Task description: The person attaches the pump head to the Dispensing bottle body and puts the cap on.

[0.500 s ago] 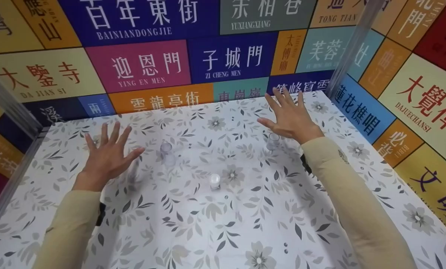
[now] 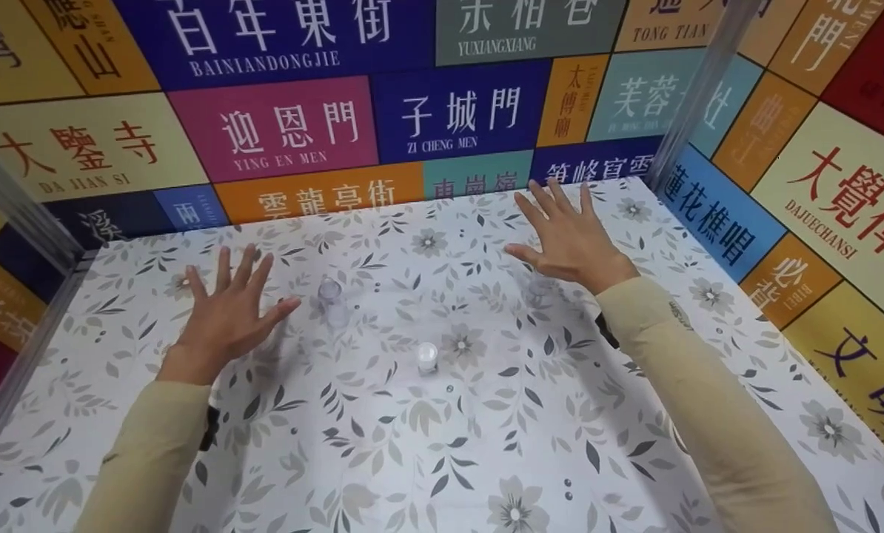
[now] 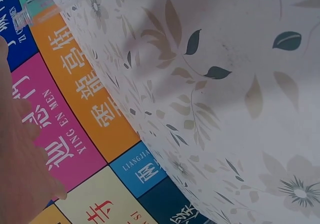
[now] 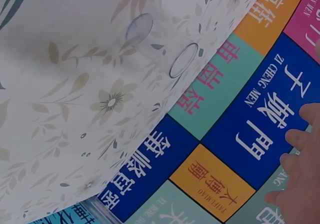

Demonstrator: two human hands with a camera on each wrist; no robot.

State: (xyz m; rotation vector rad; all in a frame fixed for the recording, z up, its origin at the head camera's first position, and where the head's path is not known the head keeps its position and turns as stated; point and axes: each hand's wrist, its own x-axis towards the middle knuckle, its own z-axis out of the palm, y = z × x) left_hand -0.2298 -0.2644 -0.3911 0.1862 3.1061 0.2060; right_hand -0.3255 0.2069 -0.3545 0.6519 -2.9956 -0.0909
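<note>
My left hand (image 2: pixel 223 318) is spread above the left part of the table, its fingers straight and apart, holding nothing. Just right of its thumb stands a small clear bottle (image 2: pixel 331 296), whose neck (image 3: pixel 27 20) shows at the top left of the left wrist view. With fingers likewise spread, my right hand (image 2: pixel 571 240) is over the far right part, empty. Below its palm is a clear cup (image 2: pixel 537 290), partly covered by the hand in the head view; its round rim (image 4: pixel 184 60) shows in the right wrist view. Between the hands sits a small white-topped piece (image 2: pixel 427 357), its kind unclear.
A white cloth with grey leaves and flowers covers the table (image 2: pixel 383 459). Colourful panels with Chinese characters (image 2: pixel 272 129) stand along the back and sides. Clear upright posts (image 2: pixel 697 96) mark the back corners.
My left hand has shifted a little to the right, nearer the bottle. The right hand has moved slightly left and hides more of the cup. The objects stay in place.
</note>
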